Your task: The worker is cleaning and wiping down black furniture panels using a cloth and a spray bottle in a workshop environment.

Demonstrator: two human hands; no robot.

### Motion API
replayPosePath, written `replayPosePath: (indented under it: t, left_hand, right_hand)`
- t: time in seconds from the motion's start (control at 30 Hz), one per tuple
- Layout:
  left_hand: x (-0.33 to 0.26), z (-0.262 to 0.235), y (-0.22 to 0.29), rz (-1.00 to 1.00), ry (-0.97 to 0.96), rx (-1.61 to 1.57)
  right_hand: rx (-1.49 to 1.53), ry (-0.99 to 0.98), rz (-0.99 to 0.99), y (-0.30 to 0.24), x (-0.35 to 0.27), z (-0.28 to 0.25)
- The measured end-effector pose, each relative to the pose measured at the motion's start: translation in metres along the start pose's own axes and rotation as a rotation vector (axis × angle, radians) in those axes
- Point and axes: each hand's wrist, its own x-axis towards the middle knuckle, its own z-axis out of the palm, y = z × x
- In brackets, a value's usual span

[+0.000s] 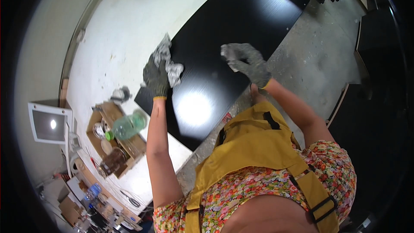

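A long glossy black panel (241, 30) lies flat on a white table (125, 26), running from the upper right toward the lower left. My left hand (156, 77), in a dark work glove, presses a crumpled grey-white rag (166, 60) onto the panel near its left edge. My right hand (250, 62), also gloved, rests on the panel's right edge with its fingers curled over a small pale wad that I cannot identify. A bright lamp reflection shows on the panel just below my hands.
A cardboard box (113, 140) holding a green plastic bottle (128, 125), a jar and small items stands at the table's lower left. A small monitor (49, 123) sits further left. Concrete floor (315, 56) and dark stacked panels (375, 34) lie to the right.
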Motion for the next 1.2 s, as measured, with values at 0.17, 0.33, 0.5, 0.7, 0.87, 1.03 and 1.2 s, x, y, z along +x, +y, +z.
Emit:
replayPosePath:
  t: [0.17, 0.33, 0.5, 0.7, 0.87, 1.03, 1.2]
  left_hand:
    - [0.008, 0.001, -0.004, -0.067, -0.111, -0.297]
    - [0.056, 0.051, 0.084, -0.061, -0.132, -0.348]
    - [0.163, 0.159, 0.227, 0.171, -0.032, -0.179]
    - [0.272, 0.254, 0.39, 0.327, -0.169, -0.084]
    - [0.251, 0.283, 0.441, 0.875, -0.119, -0.329]
    - [0.168, 0.26, 0.492, 1.184, -0.681, -0.57]
    - [0.207, 0.254, 0.46, 1.111, -0.801, -0.432]
  right_hand:
    - [-0.025, 0.233, -0.066, 0.076, 0.065, -0.188]
    - [-0.192, 0.333, 0.024, 0.065, 0.092, -0.197]
    - [-0.577, 0.316, -0.163, 0.069, 0.089, -0.203]
    - [-0.406, 0.242, -0.225, 0.072, 0.094, -0.211]
    - [-0.368, 0.183, -0.213, 0.069, 0.096, -0.22]
    - [-0.311, 0.059, -0.185, 0.067, 0.093, -0.231]
    - [-0.334, -0.055, -0.225, 0.072, 0.092, -0.243]
